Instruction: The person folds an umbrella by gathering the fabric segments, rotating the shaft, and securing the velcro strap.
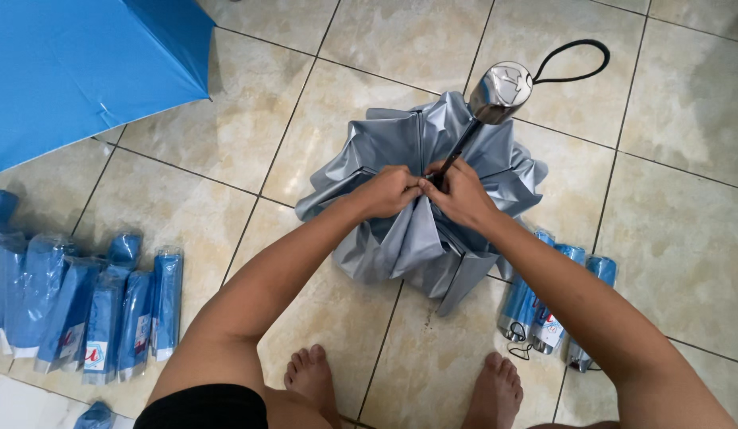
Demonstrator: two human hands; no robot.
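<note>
At the far left, a row of folded blue umbrellas in clear plastic sleeves (83, 310) lies flat on the tiled floor (226, 135). They lie side by side and touch each other. Above them, in the top left corner, is part of an open blue umbrella (75, 71). Its cloth is spread wide.

In the middle stands a half-folded umbrella (401, 151) with its top down on the floor. The side that shows is shiny silver-grey, and the cloth hangs in loose folds all around. Its dark rod (462, 147) sticks up and leans toward the right. At the end of the rod is a shiny silver handle (500, 91) with a black loop strap (575, 62).

The person's left hand (389, 191) is closed tight on a bunch of the grey cloth, right beside the rod. The right hand (460, 193) touches the left one. Its fingers are wrapped around the bottom of the rod, where the cloth gathers.

To the right, three more folded blue umbrellas (544, 302) lie on the floor, partly under the right arm. They sit close beside the grey cloth.

At the bottom, the person's two bare feet (496, 389) stand on the tiles, just near the half-folded umbrella.
</note>
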